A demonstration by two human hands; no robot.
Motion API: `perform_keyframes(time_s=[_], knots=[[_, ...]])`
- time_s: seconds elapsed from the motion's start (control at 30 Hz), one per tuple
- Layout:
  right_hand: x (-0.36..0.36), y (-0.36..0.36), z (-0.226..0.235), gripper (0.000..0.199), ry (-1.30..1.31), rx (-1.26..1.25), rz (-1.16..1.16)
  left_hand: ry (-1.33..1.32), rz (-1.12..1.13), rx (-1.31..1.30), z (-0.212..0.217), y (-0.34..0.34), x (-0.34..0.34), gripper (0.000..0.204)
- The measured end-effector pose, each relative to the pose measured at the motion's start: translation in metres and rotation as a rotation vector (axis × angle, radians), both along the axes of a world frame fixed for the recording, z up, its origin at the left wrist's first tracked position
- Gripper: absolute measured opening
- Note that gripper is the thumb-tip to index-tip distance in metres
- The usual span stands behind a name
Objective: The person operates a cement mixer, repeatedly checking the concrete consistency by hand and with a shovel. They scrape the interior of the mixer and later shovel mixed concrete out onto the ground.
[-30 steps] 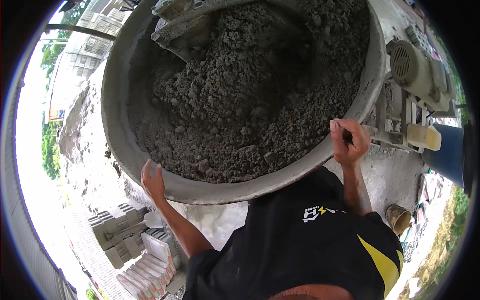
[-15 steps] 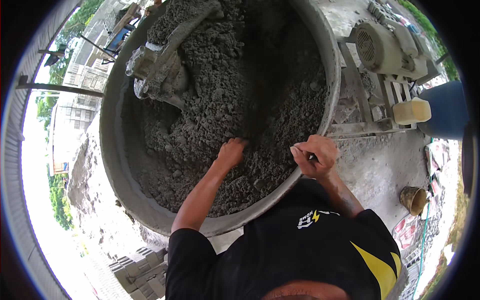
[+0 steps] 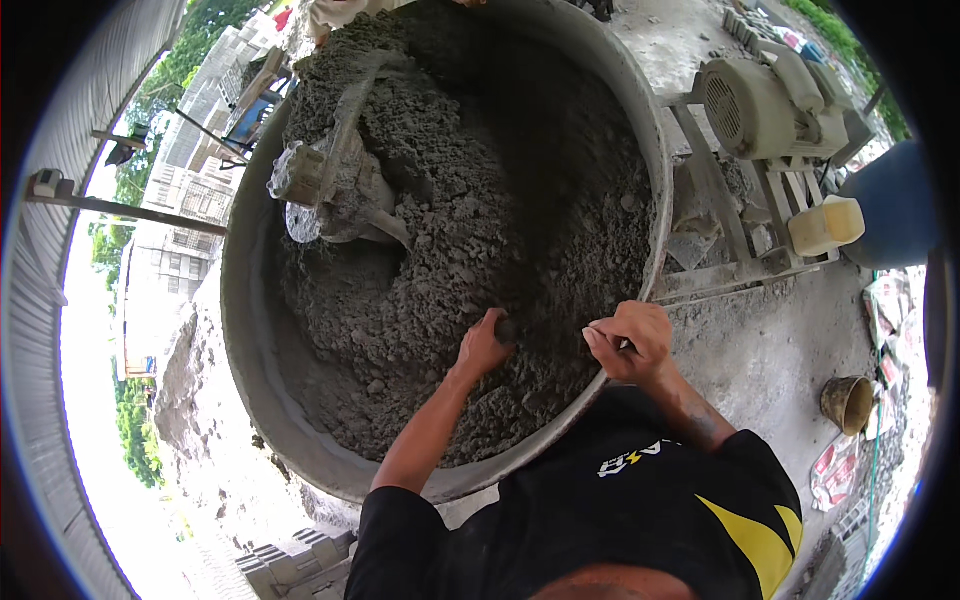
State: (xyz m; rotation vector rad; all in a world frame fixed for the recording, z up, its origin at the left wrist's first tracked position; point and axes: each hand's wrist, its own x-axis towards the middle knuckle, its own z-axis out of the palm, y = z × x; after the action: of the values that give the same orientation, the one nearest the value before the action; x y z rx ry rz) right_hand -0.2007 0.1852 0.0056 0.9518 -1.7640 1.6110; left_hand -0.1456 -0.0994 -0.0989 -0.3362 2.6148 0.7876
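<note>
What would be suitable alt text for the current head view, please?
A person's left hand touches crumbly grey mix inside a large round drum, while the curled right hand is at its near rim. A caked mixing arm stands inside; a motor sits to the right.

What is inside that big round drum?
Inside the drum lies grey, crumbly mix, a caked mixing arm standing in it toward the left. The left hand is in there too, holding a dark lump. The mix covers the drum's floor; shadow obscures the far side.
</note>
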Motion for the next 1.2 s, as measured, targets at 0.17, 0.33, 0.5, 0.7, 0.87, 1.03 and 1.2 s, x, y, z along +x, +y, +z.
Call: perform_keyframes(time_s=[0.17,0.33,0.5,0.7,0.87,1.03,1.2], knots=[[0.003,-0.002,-0.001,0.016,0.0,0.012,-0.006,0.165,0.516,0.482,0.037,0.033,0.0,0.05],[0.003,-0.005,-0.002,0.015,0.015,-0.015,-0.025,-0.108,0.138,0.767,0.064,0.109,0.032,0.042],[0.005,-0.002,0.003,0.015,0.065,-0.009,-0.05,0.152,0.659,1.171,0.071,0.075,0.013,0.049],[0.007,-0.006,0.0,0.013,-0.013,-0.034,-0.068,0.037,0.276,0.733,0.123,0.091,0.043,0.046],[0.018,-0.01,0.02,0.027,-0.142,0.154,0.052,0.178,0.732,1.15,0.153,0.058,0.074,0.042],[0.087,-0.037,0.072,0.05,0.089,0.305,0.391,0.257,0.742,1.446,0.163,0.076,0.146,0.049],[0.172,-0.046,0.082,0.052,-0.038,0.481,0.666,0.461,0.783,1.593,0.17,0.115,0.249,0.051]])
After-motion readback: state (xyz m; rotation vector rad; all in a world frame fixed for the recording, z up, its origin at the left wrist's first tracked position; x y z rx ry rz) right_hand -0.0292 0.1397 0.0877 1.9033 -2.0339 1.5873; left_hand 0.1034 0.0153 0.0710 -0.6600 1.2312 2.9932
